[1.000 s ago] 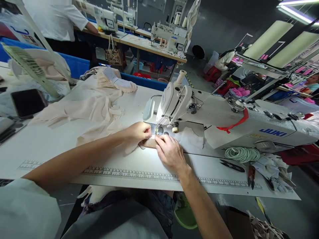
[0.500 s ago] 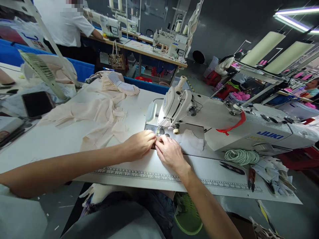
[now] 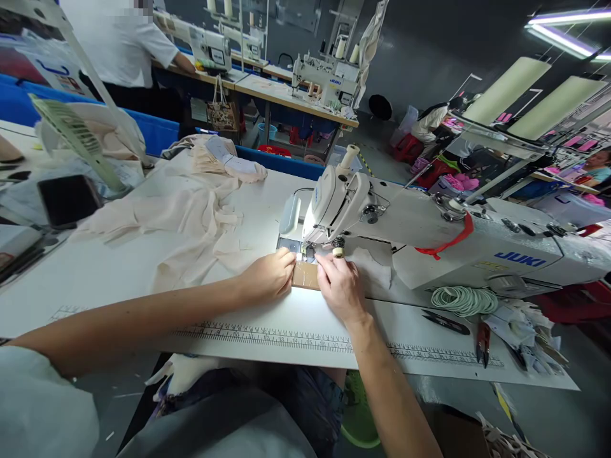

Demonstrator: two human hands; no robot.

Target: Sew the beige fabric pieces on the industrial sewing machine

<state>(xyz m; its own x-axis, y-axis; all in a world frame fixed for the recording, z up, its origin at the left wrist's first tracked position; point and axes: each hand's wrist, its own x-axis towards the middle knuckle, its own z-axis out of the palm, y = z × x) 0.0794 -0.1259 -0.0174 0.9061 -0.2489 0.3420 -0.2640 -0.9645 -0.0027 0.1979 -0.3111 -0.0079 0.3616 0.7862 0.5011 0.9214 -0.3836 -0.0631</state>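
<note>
My left hand [image 3: 272, 275] lies at the left of the sewing machine's needle area, its fingers pinched together at a small pale scrap by the presser foot [image 3: 308, 250]. What the fingertips hold is too small to make out. To the right of the foot, my right hand [image 3: 341, 287] has its fingers curled and pressed together, the tips close to the foot; anything in them is hidden. Between the two hands a brown plate [image 3: 305, 276] with pale thread bits on it shows in the table. The white sewing machine [image 3: 382, 207] stands over both hands.
Thin beige fabric [image 3: 191, 216] spreads over the table's left, near a phone [image 3: 69, 198] and a green fan [image 3: 79, 143]. At right lie a coil of pale green cord [image 3: 464, 300], black thread snips [image 3: 446, 322], red-handled snips [image 3: 482, 343] and fabric scraps [image 3: 525, 334].
My hands have drawn apart: the right one moved right, away from the left, and the left shifted slightly left. The brown plate between them has come into view.
</note>
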